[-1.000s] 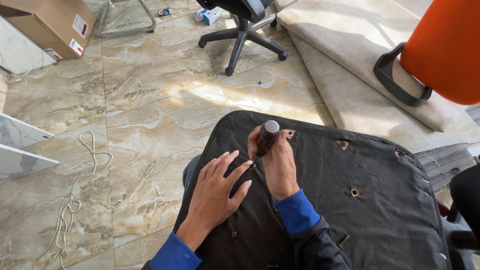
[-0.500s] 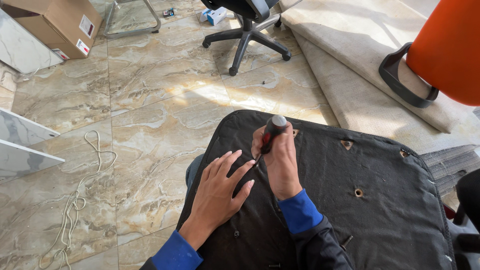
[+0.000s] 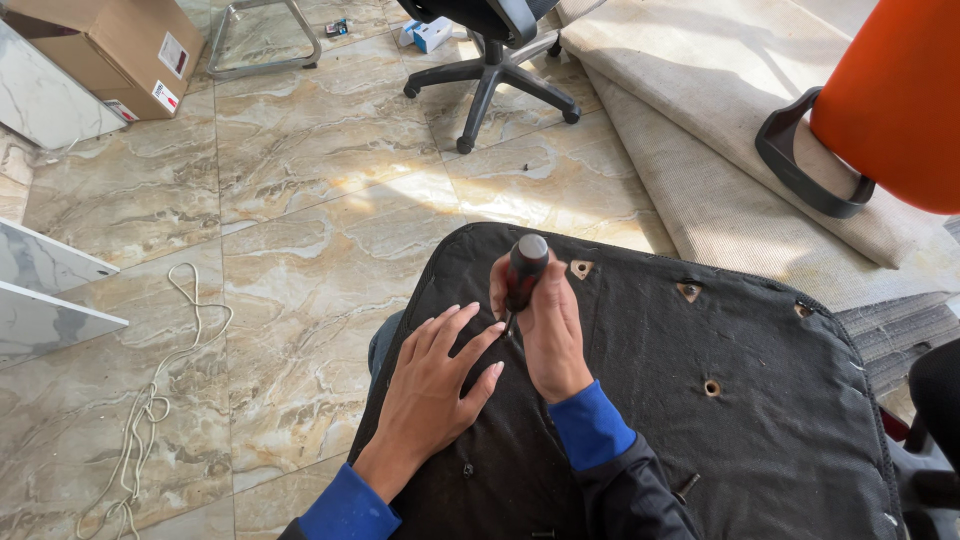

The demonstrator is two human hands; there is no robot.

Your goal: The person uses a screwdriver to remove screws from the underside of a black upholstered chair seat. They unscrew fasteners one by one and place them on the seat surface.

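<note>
Grip: right hand [image 3: 548, 335] is wrapped tight around a screwdriver [image 3: 523, 273], fingers curled about the dark red and black handle, rounded grey cap sticking out above the fist.
Screwdriver: stands nearly upright, tilted a little; its thin shaft shows below the fist and points down at the seat pad, where the tip itself is too small to make out.
Left hand: left hand [image 3: 438, 385] holds nothing; it lies flat, palm down, fingers spread on the cloth, with the fingertips just beside the screwdriver shaft.
Seat pad: a chair seat [image 3: 700, 440] turned underside up, covered in black cloth, lies across the person's lap and fills the lower right of the view.
Holes: several small mounting holes show in the cloth, two triangular ones near the far edge [image 3: 581, 268] and a round one [image 3: 711, 387] further right.
Sleeves: both wrists wear blue cuffs [image 3: 590, 425].
Floor: beige marble tiles [image 3: 300, 180], sunlit in the middle.
Cord: a pale cord [image 3: 150, 400] lies in loose loops on the tiles at the left.
Nearby: black wheeled chair base [image 3: 490, 75] at the top, cardboard box [image 3: 105, 45] top left, orange chair back [image 3: 895, 100] top right above a rolled grey carpet [image 3: 720, 150].
</note>
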